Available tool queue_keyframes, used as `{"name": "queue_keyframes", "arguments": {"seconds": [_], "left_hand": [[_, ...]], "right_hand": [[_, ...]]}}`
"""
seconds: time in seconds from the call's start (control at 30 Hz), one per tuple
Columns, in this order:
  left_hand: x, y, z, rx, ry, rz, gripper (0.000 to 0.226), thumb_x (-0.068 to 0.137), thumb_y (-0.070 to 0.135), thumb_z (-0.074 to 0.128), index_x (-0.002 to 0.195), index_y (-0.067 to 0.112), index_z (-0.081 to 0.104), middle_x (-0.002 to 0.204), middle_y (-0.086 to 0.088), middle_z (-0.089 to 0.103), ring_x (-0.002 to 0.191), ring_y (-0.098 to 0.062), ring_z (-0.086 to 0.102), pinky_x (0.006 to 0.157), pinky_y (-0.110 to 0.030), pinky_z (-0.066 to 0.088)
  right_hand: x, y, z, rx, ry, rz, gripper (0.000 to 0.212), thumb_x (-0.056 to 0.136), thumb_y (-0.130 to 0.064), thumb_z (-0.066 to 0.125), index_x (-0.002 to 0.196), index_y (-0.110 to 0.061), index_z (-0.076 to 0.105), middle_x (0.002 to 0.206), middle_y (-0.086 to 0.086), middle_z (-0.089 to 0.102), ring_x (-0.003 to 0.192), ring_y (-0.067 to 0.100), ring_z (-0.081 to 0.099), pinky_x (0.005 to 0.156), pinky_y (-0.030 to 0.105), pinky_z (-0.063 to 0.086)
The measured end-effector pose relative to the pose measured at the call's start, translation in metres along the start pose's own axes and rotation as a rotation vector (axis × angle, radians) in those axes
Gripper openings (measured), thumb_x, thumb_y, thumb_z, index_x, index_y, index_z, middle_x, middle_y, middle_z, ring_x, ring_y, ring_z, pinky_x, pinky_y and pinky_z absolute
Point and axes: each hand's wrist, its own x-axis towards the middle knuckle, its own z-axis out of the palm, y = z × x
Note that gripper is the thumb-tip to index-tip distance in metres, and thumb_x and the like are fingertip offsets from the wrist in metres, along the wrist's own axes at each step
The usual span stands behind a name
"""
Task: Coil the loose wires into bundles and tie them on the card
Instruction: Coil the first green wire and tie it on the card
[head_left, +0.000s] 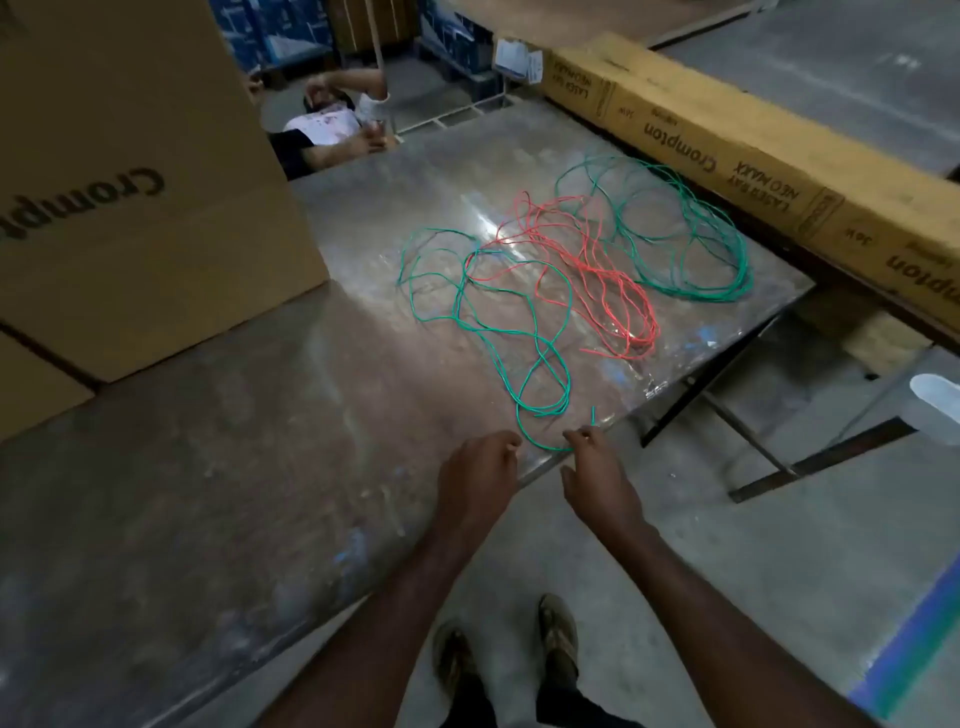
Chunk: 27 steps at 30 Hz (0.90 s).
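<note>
Loose wires lie tangled on a shiny metal table (260, 441). A green wire (540, 358) loops from the middle of the table down to its near edge. A red wire (608, 280) is heaped in the middle, and a second green bunch (696, 244) lies at the far right by the long box. My right hand (597, 475) pinches the near end of the green wire at the table edge, the tip sticking up. My left hand (478, 478) is curled right beside it, fingers closed near the same wire. No card is visible.
A large cardboard box (135, 197) stands at the table's left. A long yellow carton (769, 150) lies along the right edge. A person lies on the floor (332, 124) beyond the table. My feet (519, 654) stand on the concrete floor below.
</note>
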Motion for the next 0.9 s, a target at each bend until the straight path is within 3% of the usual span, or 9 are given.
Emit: {"name": "queue_keyframes", "arguments": {"seconds": [0.07, 0.2, 0.3, 0.43, 0.53, 0.6, 0.7, 0.8, 0.9], "left_hand": [[0.001, 0.004, 0.001, -0.031, -0.005, -0.013, 0.029, 0.093, 0.031, 0.062, 0.121, 0.035, 0.071, 0.105, 0.003, 0.079, 0.104, -0.025, 0.073, 0.083, -0.04, 0.06], [0.002, 0.014, 0.007, -0.088, -0.017, -0.067, 0.033, 0.094, 0.029, 0.06, 0.125, 0.033, 0.071, 0.11, 0.001, 0.079, 0.108, -0.027, 0.072, 0.086, -0.04, 0.058], [0.002, 0.02, 0.01, -0.152, 0.013, -0.133, 0.033, 0.098, 0.034, 0.061, 0.128, 0.027, 0.072, 0.112, -0.007, 0.079, 0.11, -0.033, 0.07, 0.087, -0.041, 0.056], [0.006, 0.012, 0.012, -0.358, 0.1, -0.31, 0.038, 0.101, 0.037, 0.068, 0.133, 0.016, 0.069, 0.116, -0.016, 0.077, 0.11, -0.035, 0.071, 0.092, -0.041, 0.054], [0.008, -0.004, 0.005, -0.472, 0.17, -0.4, 0.036, 0.094, 0.01, 0.071, 0.13, 0.009, 0.071, 0.123, -0.015, 0.076, 0.108, -0.029, 0.073, 0.09, -0.03, 0.052], [0.005, -0.016, -0.001, -0.554, 0.196, -0.46, 0.04, 0.092, -0.006, 0.06, 0.128, 0.008, 0.073, 0.111, -0.014, 0.079, 0.087, -0.021, 0.074, 0.076, -0.024, 0.053], [-0.004, -0.037, -0.008, -0.636, 0.254, -0.524, 0.033, 0.095, -0.003, 0.056, 0.112, 0.018, 0.074, 0.081, -0.008, 0.078, 0.059, -0.021, 0.068, 0.064, -0.042, 0.063], [-0.015, -0.048, -0.015, -0.635, 0.299, -0.539, 0.029, 0.099, 0.0, 0.058, 0.087, 0.025, 0.069, 0.07, 0.0, 0.074, 0.054, -0.021, 0.064, 0.061, -0.037, 0.058], [-0.028, -0.054, -0.026, -0.526, 0.344, -0.494, 0.022, 0.098, 0.006, 0.064, 0.084, 0.019, 0.074, 0.075, 0.005, 0.078, 0.068, -0.013, 0.067, 0.07, -0.028, 0.049]], "right_hand": [[0.001, 0.0, -0.003, -0.109, -0.061, -0.013, 0.038, 0.091, -0.011, 0.067, 0.128, -0.016, 0.06, 0.133, 0.007, 0.052, 0.124, 0.034, 0.055, 0.096, 0.045, 0.054], [0.001, -0.002, -0.008, -0.205, -0.103, -0.079, 0.007, 0.095, -0.022, 0.06, 0.101, -0.022, 0.06, 0.109, 0.002, 0.065, 0.106, 0.03, 0.065, 0.075, 0.038, 0.052], [0.004, -0.016, -0.013, -0.146, -0.214, -0.161, 0.008, 0.094, -0.029, 0.06, 0.096, -0.023, 0.064, 0.099, 0.001, 0.072, 0.096, 0.029, 0.07, 0.072, 0.037, 0.054], [-0.005, -0.047, -0.015, 0.157, -0.246, -0.31, 0.011, 0.087, -0.015, 0.066, 0.091, -0.022, 0.074, 0.088, 0.002, 0.077, 0.082, 0.018, 0.073, 0.067, 0.03, 0.049], [-0.012, -0.067, -0.024, 0.312, -0.257, -0.421, 0.02, 0.083, 0.0, 0.066, 0.082, -0.018, 0.074, 0.071, -0.004, 0.068, 0.075, -0.002, 0.064, 0.064, 0.019, 0.042], [-0.015, -0.076, -0.026, 0.348, -0.317, -0.502, 0.025, 0.08, 0.008, 0.064, 0.083, -0.014, 0.076, 0.072, -0.01, 0.063, 0.072, -0.012, 0.059, 0.064, 0.005, 0.037], [-0.019, -0.084, -0.023, 0.362, -0.383, -0.592, 0.02, 0.087, 0.003, 0.066, 0.087, -0.014, 0.078, 0.076, 0.001, 0.073, 0.063, -0.013, 0.059, 0.063, 0.013, 0.039], [-0.018, -0.09, -0.019, 0.351, -0.344, -0.611, 0.015, 0.091, -0.004, 0.067, 0.084, -0.015, 0.076, 0.076, 0.002, 0.066, 0.07, -0.001, 0.055, 0.063, 0.017, 0.035], [-0.015, -0.096, -0.014, 0.336, -0.298, -0.597, 0.012, 0.092, -0.009, 0.068, 0.087, -0.017, 0.076, 0.075, -0.003, 0.07, 0.069, 0.0, 0.056, 0.066, 0.018, 0.036]]}}
